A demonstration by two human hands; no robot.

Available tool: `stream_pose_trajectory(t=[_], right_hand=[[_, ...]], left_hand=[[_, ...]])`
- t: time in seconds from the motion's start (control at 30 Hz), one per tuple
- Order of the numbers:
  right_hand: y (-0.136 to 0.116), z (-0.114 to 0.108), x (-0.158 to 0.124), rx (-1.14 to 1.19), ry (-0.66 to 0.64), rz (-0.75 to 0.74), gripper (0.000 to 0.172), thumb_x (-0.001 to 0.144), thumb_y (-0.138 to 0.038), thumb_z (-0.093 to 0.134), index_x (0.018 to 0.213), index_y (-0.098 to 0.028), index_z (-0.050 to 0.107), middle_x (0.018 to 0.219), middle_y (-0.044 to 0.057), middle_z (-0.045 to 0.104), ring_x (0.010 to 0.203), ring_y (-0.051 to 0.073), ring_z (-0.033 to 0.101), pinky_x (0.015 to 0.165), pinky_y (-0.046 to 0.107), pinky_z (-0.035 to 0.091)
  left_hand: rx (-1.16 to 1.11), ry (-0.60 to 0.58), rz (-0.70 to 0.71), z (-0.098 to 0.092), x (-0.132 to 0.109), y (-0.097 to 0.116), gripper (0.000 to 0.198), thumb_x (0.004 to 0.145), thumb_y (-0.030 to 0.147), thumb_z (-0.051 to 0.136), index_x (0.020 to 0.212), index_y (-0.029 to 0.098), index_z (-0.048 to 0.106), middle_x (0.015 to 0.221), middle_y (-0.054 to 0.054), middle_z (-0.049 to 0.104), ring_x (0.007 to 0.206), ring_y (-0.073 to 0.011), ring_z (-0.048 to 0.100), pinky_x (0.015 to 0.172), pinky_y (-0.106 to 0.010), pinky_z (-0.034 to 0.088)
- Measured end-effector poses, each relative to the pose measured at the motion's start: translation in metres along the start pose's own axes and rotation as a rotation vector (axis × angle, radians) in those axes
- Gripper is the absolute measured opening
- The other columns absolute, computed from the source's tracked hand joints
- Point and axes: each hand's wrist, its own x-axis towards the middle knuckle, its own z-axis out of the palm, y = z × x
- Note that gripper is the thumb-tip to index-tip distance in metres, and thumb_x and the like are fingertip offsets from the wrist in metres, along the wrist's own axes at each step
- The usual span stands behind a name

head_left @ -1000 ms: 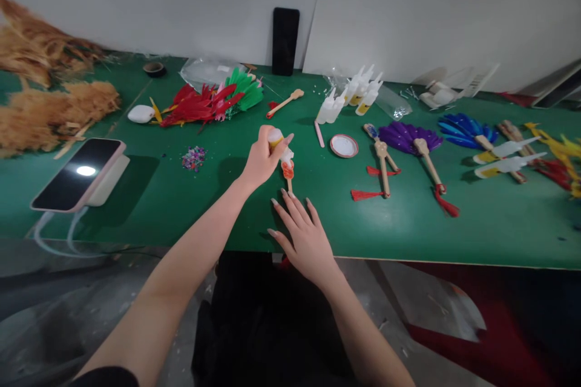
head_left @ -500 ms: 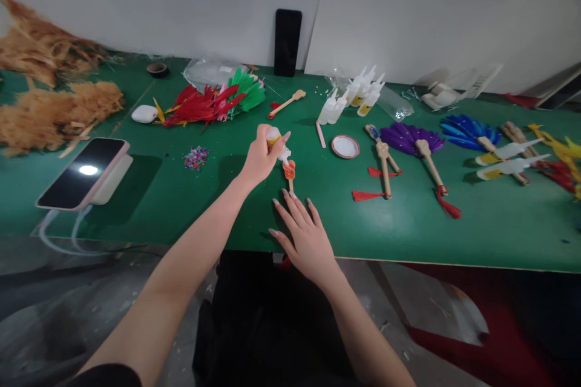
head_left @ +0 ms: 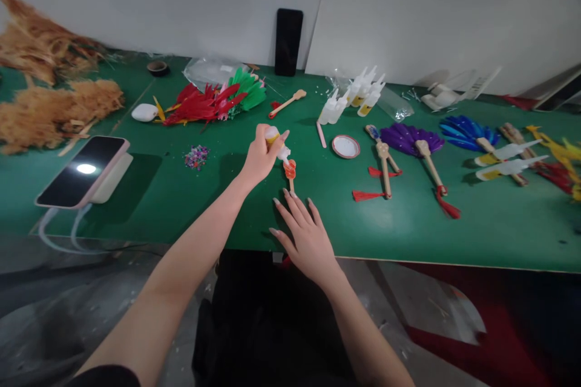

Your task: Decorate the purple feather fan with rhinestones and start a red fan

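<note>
Just past the fingertips of the right hand [head_left: 308, 239], a small wooden handle [head_left: 290, 174] lies on the green tabletop [head_left: 408, 227], its rounded head coated orange-red. That hand rests palm down with the fingers spread, the foremost tips at the handle's near end. Up and to its left, the left hand [head_left: 259, 158] is curled around a dropper bottle [head_left: 272, 135] with a yellow label, thumb along the side, nozzle angled down to the orange-red head; whether the tip touches is too small to tell. Left of the left hand sits a scatter of multicoloured bits [head_left: 196, 157]. Beyond that hand are red feathers [head_left: 197, 106], green feathers [head_left: 252, 92] and a paler wooden handle [head_left: 290, 101]. Off to the right of both hands lie a shallow round dish [head_left: 346, 157] and a purple fan [head_left: 408, 138], with upright squeeze bottles [head_left: 362, 94] farther back.
</note>
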Motion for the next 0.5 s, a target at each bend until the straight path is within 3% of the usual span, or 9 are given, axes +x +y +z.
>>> stream_pose_trajectory(t=[0.27,0.5], right_hand=[[0.0,-0.001,0.0,0.0,-0.002,0.001,0.055,0.098,-0.044,0.031,0.147,-0.02,0.03,0.157,0.005,0.022,0.145,0.02,0.021,0.118,0.047,0.02],[0.0,-0.001,-0.001,0.011,0.014,-0.006,0.055,0.098,-0.043,0.032,0.148,-0.02,0.029,0.156,0.006,0.023,0.145,0.02,0.021,0.117,0.048,0.021]], left_hand=[[0.016,-0.077,-0.017,0.003,-0.005,0.006,0.021,0.089,0.035,0.055,0.089,0.021,0.039,0.063,0.005,0.05,0.05,-0.0081,0.051,0.049,-0.021,0.04],[-0.089,0.031,0.004,0.005,0.001,-0.005,0.027,0.091,0.047,0.048,0.095,0.022,0.038,0.073,0.001,0.06,0.054,-0.0083,0.053,0.051,-0.021,0.04]])
